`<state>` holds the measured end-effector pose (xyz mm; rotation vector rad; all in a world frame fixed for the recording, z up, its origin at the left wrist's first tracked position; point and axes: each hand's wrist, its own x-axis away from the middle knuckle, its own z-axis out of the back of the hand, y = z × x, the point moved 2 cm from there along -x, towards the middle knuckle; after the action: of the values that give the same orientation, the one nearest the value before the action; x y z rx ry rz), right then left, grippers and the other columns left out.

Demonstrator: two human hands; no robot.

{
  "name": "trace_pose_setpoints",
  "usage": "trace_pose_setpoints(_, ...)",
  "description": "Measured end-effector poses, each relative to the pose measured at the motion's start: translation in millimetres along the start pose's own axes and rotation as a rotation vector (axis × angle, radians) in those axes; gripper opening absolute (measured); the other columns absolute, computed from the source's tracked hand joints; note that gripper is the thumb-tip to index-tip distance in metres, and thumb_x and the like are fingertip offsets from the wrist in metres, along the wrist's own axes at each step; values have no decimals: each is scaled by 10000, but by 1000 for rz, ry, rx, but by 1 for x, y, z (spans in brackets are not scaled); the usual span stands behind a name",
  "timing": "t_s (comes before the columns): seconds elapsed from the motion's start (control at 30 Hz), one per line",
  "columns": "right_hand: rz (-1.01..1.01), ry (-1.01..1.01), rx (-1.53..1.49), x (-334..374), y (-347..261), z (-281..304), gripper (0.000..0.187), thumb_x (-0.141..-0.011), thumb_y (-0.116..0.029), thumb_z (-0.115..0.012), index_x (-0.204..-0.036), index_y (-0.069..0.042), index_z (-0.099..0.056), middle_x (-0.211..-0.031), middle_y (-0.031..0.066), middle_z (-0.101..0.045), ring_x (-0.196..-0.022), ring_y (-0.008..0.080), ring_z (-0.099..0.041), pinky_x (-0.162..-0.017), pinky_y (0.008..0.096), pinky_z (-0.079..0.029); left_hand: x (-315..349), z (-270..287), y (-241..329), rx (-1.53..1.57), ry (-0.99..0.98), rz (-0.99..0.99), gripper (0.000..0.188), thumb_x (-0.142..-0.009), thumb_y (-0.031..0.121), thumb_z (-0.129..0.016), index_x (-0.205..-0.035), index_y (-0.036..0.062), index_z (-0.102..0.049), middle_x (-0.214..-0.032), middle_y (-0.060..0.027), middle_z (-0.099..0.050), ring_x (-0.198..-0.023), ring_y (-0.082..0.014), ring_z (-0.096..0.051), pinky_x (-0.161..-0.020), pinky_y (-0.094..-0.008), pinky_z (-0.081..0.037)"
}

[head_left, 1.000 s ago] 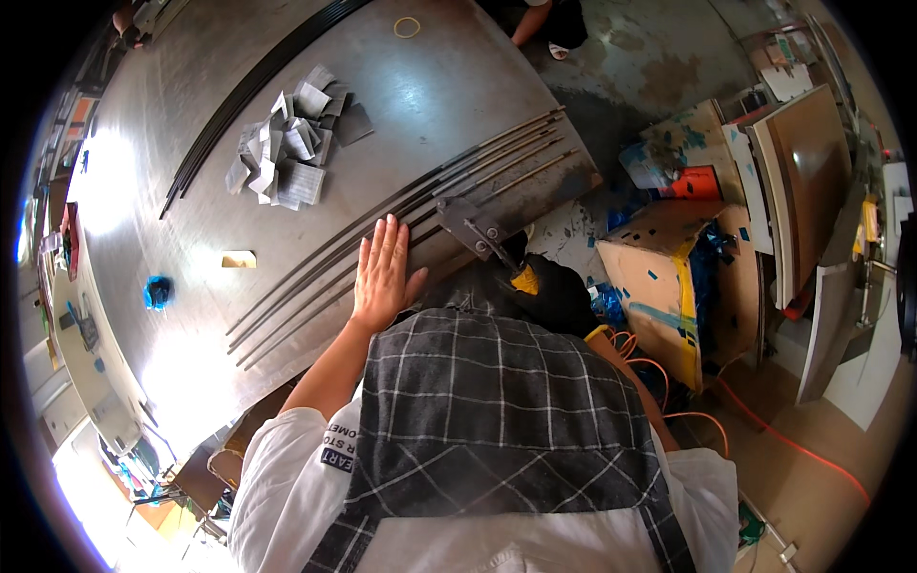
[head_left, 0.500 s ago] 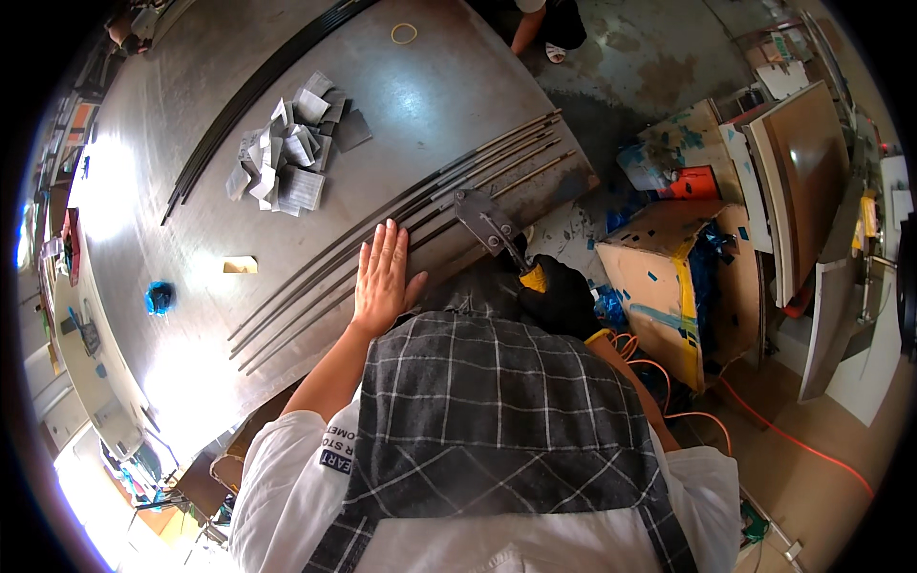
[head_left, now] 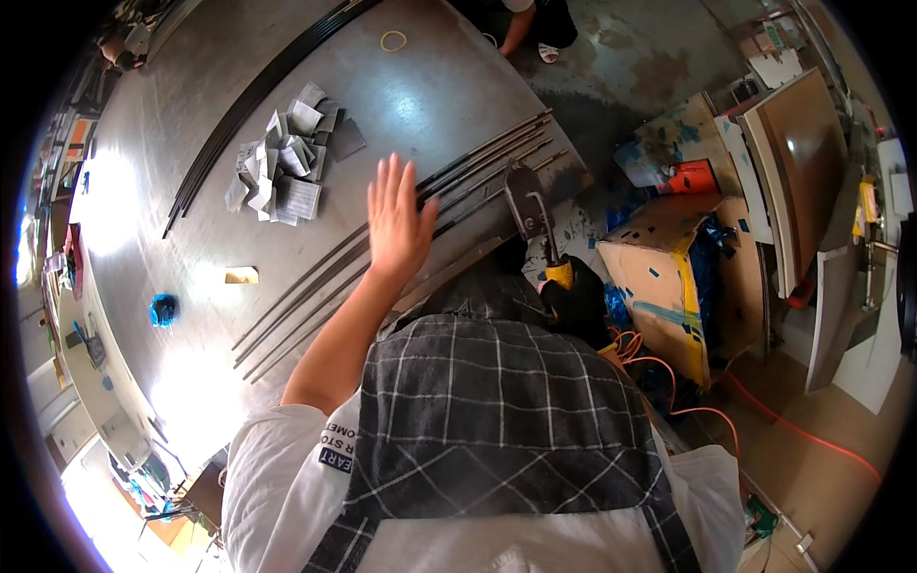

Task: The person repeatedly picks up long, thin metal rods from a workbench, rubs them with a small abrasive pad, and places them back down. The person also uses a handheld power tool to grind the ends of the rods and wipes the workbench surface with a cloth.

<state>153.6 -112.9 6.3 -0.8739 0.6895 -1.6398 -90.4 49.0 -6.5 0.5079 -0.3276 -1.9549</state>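
Note:
My bare left hand (head_left: 398, 218) is open and flat over the middle of several thin dark metal rods (head_left: 320, 270), its fingers pointing toward the far side. Whether its palm touches them cannot be told. The rods lie side by side, slanting across the near right part of the metal table. In a black glove, my right hand (head_left: 579, 304) is closed around the yellow grip (head_left: 560, 277) of a hand tool with a broad, dark metal head (head_left: 526, 199). That head is over the table's near edge, close to the right-hand part of the rods. Its exact kind is unclear.
A heap of printed paper pieces (head_left: 285, 162) lies on the metal table (head_left: 420, 57), with longer dark strips (head_left: 250, 100) behind it. A blue crumpled thing (head_left: 163, 308) sits left. Cardboard boxes (head_left: 650, 258) and orange hoses (head_left: 793, 430) are right. Another person's arm (head_left: 517, 29) shows beyond the table.
My left hand has lifted or slid farther forward across the rods, fingers spreading. My right hand has moved the tool to the right and turned its head more upright in view.

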Motion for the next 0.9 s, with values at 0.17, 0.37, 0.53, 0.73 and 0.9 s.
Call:
trace_pose_setpoints(0.17, -59, 53, 34, 10, 12, 3, 247, -768, -258, -718, -879, -54, -632, -958, 150, -620, -800, 311, -621, -678, 395, -503, -71, -66, 29, -176, -40, -3, 565, -945, 345, -522, -1414, 56, -398, -1535, -177, -283, -1450, -340, -200, -1165, -521, -154)
trace_pose_setpoints(0.37, -247, 38, -67, 13, 18, -2, 347, -739, -285, -724, -950, -39, -602, -812, 127, -647, -701, 261, -636, -653, 370, -506, -70, -59, 36, -225, -62, 1, 559, -956, 323, -511, -1429, 54, -380, -1524, -159, -311, -1451, -337, -197, -1162, -529, -158)
trace_pose_setpoints(0.53, -99, 87, 54, 9, 9, -5, 372, -733, -293, -722, -964, -33, -593, -805, 134, -656, -708, 260, -647, -661, 370, -509, -36, -19, 15, 54, 114, -59, 618, -893, 196, -605, -1438, 38, -360, -1479, -167, -392, -1427, -370, -255, -1144, -564, -174)
trace_pose_setpoints(0.73, -44, 29, 104, 10, 7, -5, 414, -728, -315, -722, -1003, -36, -590, -843, 149, -664, -756, 296, -656, -686, 389, -511, 78, 14, -19, -123, -399, -196, 796, -863, 323, -654, -1499, 57, -257, -1575, -133, -221, -1464, -299, -191, -1172, -476, -157)
trace_pose_setpoints(0.9, 9, -63, 163, 11, 7, -9, 449, -724, -334, -723, -1036, -40, -587, -876, 162, -670, -796, 327, -662, -708, 405, -513, 93, 12, -23, -193, -453, -223, 800, -874, 395, -619, -1498, 45, -262, -1578, -132, -210, -1470, -273, -173, -1178, -468, -132)
